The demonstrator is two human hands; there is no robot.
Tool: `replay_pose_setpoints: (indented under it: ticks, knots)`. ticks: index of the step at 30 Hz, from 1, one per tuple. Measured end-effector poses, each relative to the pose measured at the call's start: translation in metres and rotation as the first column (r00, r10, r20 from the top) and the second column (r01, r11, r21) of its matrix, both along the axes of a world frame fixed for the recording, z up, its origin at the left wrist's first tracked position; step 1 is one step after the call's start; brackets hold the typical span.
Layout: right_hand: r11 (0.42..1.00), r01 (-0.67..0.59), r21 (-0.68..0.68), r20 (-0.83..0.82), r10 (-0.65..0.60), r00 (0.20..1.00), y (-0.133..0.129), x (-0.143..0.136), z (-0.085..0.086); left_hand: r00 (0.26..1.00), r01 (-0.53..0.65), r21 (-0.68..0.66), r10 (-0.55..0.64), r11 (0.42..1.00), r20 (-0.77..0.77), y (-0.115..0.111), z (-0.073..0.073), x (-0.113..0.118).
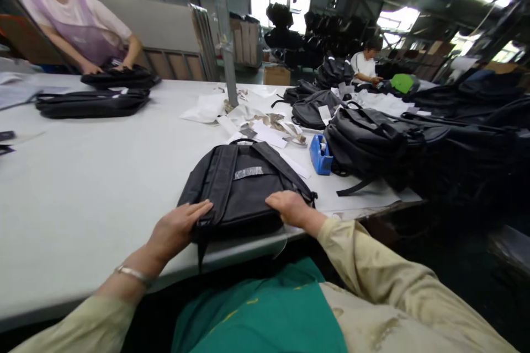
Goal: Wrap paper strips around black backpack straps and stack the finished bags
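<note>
A black backpack (248,193) lies flat on the white table at its front edge, shoulder straps facing up and top handle pointing away from me. A strip of clear tape (248,172) sits across its back panel between the straps. My left hand (178,229) grips the near left corner, fingers together on top of the strap end. At the near right edge, my right hand (292,208) is closed on the fabric, its fingertips partly hidden. One loose strap (201,253) hangs over the table edge by my left hand.
A blue tape dispenser (321,155) stands right of the backpack, beside stacked black backpacks (368,138). Paper scraps (265,127) lie around a metal post (224,27). Across the table, a person (83,27) handles flat black bags (93,103); another person (365,66) is farther back.
</note>
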State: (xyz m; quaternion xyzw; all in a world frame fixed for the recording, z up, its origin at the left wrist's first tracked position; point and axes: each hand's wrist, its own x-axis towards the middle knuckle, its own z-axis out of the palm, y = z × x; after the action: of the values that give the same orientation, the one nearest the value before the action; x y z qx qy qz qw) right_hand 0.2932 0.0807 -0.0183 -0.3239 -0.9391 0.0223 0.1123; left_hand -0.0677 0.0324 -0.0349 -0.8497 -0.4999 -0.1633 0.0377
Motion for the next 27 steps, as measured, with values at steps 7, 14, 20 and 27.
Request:
replay_pose_setpoints:
  ticks: [7,14,20,27]
  knots:
    - [0.988,-0.052,-0.145,-0.412,-0.012,0.911,0.002,0.017,-0.003,0.999,0.012,-0.066,-0.01,0.998,0.036,-0.007,-0.011,-0.021]
    - [0.508,0.442,-0.739,-0.193,-0.789,0.583,0.052,0.071,0.001,0.996,-0.025,-0.186,0.04,0.982,0.077,0.009,0.048,-0.021]
    - [0.514,0.147,-0.845,-0.353,-0.743,0.569,0.062,0.054,0.049,0.81,0.078,-0.482,0.227,0.873,0.541,0.025,0.11,0.106]
    - [0.625,-0.4,-0.67,-0.742,-0.575,0.345,0.067,0.003,0.132,0.068,0.554,-0.483,0.542,0.678,0.838,0.07,0.122,0.205]
